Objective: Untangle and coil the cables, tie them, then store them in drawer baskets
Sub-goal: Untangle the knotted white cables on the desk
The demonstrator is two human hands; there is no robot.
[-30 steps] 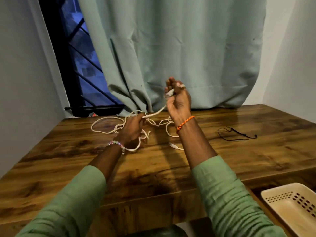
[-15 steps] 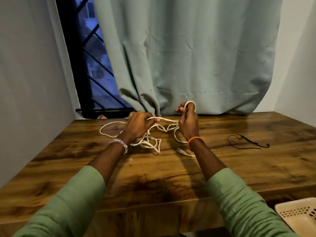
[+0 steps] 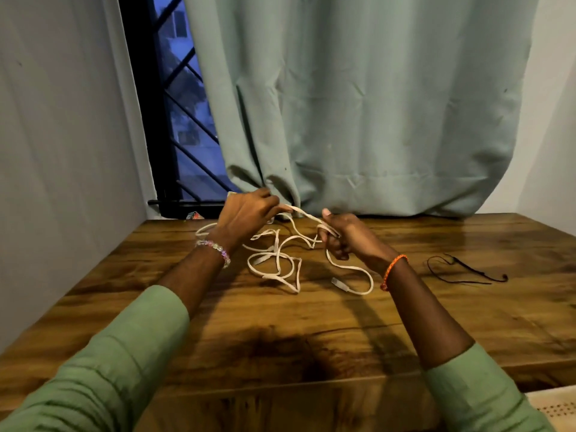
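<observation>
A flat white cable (image 3: 280, 263) lies in loose tangled loops on the wooden table (image 3: 311, 322). One plug end (image 3: 340, 284) rests on the wood near my right wrist. My left hand (image 3: 246, 215) pinches a strand of the cable just above the table. My right hand (image 3: 343, 235) is closed around the same strand, which is wound over its fingers. A short taut stretch runs between the two hands. A thin black cable (image 3: 461, 268) lies by itself on the table to the right.
A pale green curtain (image 3: 358, 120) hangs down to the table's far edge, with a barred window (image 3: 180, 120) to its left. The corner of a cream perforated basket (image 3: 554, 406) shows at the bottom right, below the table's front edge. Walls close both sides.
My right hand has dropped from chest height to just above the table and turned, now with cable wound over its fingers. The left hand has risen slightly and shifted right along the strand.
</observation>
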